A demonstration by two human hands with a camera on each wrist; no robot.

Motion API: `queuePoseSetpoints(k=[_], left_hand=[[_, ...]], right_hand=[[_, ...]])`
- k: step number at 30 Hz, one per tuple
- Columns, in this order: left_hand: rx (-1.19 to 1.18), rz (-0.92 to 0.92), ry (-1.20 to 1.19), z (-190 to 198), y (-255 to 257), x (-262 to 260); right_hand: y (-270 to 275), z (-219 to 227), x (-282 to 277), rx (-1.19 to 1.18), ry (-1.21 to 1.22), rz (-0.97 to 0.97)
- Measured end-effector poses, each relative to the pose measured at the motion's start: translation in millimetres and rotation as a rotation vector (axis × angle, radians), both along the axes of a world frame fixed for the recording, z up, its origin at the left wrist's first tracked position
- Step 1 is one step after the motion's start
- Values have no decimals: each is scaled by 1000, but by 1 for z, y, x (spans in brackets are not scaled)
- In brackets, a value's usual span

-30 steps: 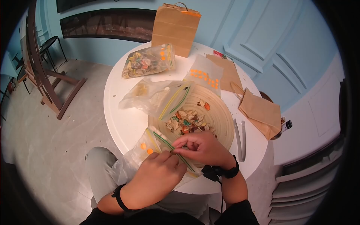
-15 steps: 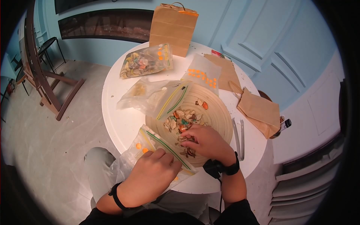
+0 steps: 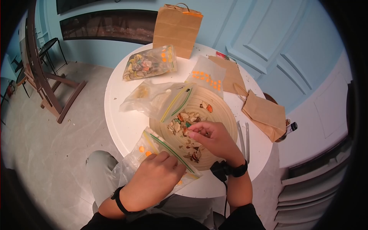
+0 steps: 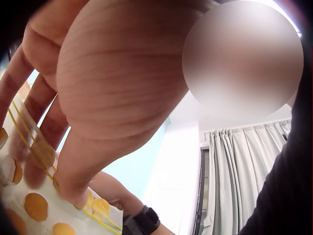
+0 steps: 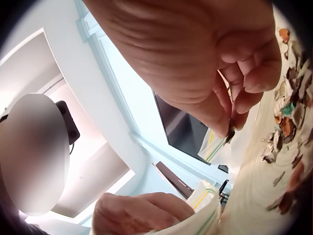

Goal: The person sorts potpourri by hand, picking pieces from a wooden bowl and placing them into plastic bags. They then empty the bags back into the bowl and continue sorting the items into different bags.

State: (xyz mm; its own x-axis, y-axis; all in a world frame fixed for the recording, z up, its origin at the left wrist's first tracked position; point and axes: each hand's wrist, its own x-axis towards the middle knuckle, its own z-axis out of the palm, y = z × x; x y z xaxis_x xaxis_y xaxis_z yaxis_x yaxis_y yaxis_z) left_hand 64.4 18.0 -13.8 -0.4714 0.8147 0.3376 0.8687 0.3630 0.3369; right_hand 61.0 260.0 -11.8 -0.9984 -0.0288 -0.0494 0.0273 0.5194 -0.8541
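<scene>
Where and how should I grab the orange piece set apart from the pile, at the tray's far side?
Probably pinch the orange piece by its right edge, coming from above and right: in the head view, other bits crowd its left, while its right borders bare tray. The right hand pinches a dark bit, so empty it first.

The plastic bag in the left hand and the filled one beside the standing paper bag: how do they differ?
The near bag is held in the left hand; the far bag is untouched. The near bag overhangs the table; the far bag lies fully on it. The far bag bulges with dried petals; the near bag's contents are unclear. Both are see-through with orange dots.
</scene>
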Motion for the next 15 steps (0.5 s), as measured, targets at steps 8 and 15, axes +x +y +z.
queuePoseSetpoints(k=[8, 15], left_hand=[[14, -2, 24, -5, 4, 2], [8, -2, 31, -2, 4, 1]], right_hand=[[-18, 6, 8, -36, -67, 233], [-9, -1, 6, 61, 50, 287]])
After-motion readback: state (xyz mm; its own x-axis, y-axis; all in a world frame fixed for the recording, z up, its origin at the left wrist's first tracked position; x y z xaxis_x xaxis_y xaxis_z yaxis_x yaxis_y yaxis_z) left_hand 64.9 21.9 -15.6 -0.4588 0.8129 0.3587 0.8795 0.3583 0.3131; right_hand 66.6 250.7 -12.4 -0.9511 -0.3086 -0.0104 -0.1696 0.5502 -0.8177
